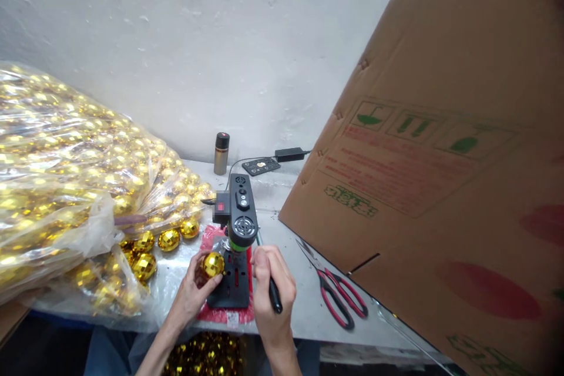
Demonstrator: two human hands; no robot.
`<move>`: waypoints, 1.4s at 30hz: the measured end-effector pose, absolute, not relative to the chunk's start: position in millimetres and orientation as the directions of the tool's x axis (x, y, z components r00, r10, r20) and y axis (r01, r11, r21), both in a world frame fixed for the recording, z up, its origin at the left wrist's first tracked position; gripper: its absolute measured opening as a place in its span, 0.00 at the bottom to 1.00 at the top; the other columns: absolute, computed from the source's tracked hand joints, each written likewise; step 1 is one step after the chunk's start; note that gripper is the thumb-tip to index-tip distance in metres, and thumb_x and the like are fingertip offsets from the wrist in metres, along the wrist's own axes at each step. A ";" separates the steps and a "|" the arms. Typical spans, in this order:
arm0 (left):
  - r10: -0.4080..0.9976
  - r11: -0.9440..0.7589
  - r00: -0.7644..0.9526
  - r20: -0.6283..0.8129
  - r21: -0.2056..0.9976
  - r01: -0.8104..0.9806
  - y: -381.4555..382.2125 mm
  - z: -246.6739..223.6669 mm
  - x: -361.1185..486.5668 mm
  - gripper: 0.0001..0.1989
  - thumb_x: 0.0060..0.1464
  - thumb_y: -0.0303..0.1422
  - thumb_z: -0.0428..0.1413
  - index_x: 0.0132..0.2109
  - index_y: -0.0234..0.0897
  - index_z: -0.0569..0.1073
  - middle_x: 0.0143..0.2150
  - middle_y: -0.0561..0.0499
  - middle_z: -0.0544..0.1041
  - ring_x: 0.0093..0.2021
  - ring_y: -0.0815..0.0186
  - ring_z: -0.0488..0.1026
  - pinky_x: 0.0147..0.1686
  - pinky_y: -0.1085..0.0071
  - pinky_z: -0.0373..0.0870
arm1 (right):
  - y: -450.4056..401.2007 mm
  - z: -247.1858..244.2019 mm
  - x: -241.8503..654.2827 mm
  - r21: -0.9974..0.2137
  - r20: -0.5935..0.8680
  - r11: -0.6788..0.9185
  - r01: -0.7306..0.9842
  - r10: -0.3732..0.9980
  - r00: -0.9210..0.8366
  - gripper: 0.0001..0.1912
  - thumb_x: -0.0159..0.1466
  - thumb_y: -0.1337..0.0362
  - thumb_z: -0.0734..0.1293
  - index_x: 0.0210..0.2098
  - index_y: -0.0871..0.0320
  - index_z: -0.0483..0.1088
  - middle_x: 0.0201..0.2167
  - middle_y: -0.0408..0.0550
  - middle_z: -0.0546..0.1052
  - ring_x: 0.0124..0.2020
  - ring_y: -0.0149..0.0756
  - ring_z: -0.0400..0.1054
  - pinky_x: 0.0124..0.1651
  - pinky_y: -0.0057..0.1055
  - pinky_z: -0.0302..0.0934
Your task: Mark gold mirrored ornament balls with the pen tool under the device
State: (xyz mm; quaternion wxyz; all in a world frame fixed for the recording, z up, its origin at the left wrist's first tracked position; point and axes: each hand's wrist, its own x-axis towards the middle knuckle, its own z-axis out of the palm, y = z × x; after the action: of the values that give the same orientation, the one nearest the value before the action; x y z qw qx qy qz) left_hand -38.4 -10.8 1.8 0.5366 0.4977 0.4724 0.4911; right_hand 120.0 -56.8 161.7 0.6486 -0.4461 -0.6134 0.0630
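Note:
My left hand [194,288] is closed around a gold faceted ball [214,265] at the left side of a small black bench drill press [243,211]. The ball sits beside the spindle, above the slotted black base plate [233,299]; whether it touches the plate I cannot tell. Around the drill press's lever handle [275,296], which has a black grip, the fingers of my right hand [275,282] are wrapped. Under the base lies a pink-red plastic sheet [205,312]. The tool tip is largely hidden behind the head and my hands.
Left, a large clear bag [74,170] bulges with gold balls; several loose ones [168,240] lie beside it. A big cardboard box [418,158] leans in at right, near red-handled scissors [337,294]. Behind stand a spray can [221,154], black panel [261,166] and power adapter [289,154]. More gold balls [205,355] sit below the table edge.

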 end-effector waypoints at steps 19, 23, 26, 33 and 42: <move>0.961 -0.276 0.087 0.264 0.873 0.402 -17.0 1.5 -21.8 0.27 0.57 0.45 0.60 0.61 0.41 0.71 0.59 0.39 0.79 0.57 0.47 0.78 0.57 0.49 0.75 | -59.0 162.7 121.9 -0.644 0.745 0.594 0.482 0.631 0.217 0.14 0.72 0.74 0.56 0.32 0.55 0.64 0.27 0.41 0.67 0.28 0.28 0.64 0.32 0.24 0.60; 0.929 -0.370 0.148 0.340 0.830 0.417 -18.3 4.6 -18.2 0.25 0.57 0.41 0.60 0.60 0.39 0.71 0.55 0.38 0.80 0.55 0.47 0.78 0.55 0.49 0.76 | -59.6 164.0 121.8 -0.641 0.746 0.594 0.486 0.631 0.213 0.14 0.73 0.73 0.56 0.32 0.55 0.64 0.27 0.41 0.67 0.28 0.28 0.64 0.31 0.24 0.60; 0.924 -0.383 0.167 0.345 0.831 0.403 -17.4 7.3 -16.1 0.25 0.56 0.39 0.60 0.59 0.39 0.71 0.55 0.38 0.80 0.55 0.47 0.78 0.54 0.49 0.76 | -59.9 164.0 121.7 -0.640 0.747 0.592 0.490 0.629 0.217 0.14 0.73 0.73 0.57 0.32 0.55 0.64 0.27 0.41 0.68 0.28 0.28 0.65 0.31 0.23 0.60; 0.937 -0.348 0.159 0.310 0.807 0.477 -10.5 0.8 -8.5 0.26 0.53 0.41 0.63 0.58 0.39 0.74 0.52 0.39 0.81 0.52 0.45 0.78 0.54 0.45 0.73 | -60.6 161.4 123.6 -0.632 0.751 0.596 0.496 0.629 0.202 0.13 0.72 0.74 0.57 0.33 0.55 0.64 0.28 0.41 0.69 0.28 0.28 0.66 0.32 0.23 0.61; 0.945 -0.326 0.189 0.267 0.813 0.482 -12.7 -0.5 -9.9 0.27 0.53 0.41 0.64 0.59 0.40 0.74 0.49 0.41 0.81 0.50 0.46 0.77 0.53 0.47 0.73 | -57.7 123.6 125.9 -0.509 0.837 0.627 0.589 0.519 0.171 0.15 0.73 0.72 0.55 0.31 0.54 0.63 0.27 0.41 0.68 0.26 0.29 0.65 0.27 0.25 0.59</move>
State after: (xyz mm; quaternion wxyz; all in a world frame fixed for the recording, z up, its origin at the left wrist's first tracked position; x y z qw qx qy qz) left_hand -9.9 -12.7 -0.5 0.2938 0.7128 0.5006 0.3937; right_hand 125.9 -57.7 123.6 0.6323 -0.4307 -0.6434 -0.0276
